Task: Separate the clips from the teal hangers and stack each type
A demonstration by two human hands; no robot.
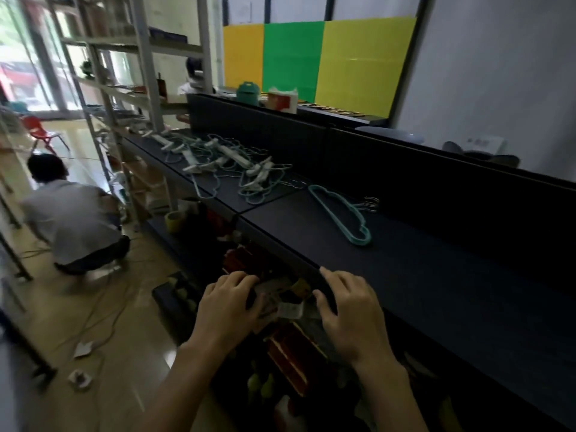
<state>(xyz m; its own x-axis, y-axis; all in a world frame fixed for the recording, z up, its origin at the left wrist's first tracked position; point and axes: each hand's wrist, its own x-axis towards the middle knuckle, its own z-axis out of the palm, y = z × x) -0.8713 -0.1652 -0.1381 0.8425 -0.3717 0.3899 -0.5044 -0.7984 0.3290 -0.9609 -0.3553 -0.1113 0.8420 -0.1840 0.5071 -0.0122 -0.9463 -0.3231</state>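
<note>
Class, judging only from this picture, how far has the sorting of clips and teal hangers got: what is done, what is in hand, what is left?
Done: a small stack of bare teal hangers lies on the dark table. In hand: nothing; the left hand and right hand hover at the table's near edge, fingers loosely curled. Left: the tangled pile of hangers with white clips further along. No separate clip stack is visible.
</note>
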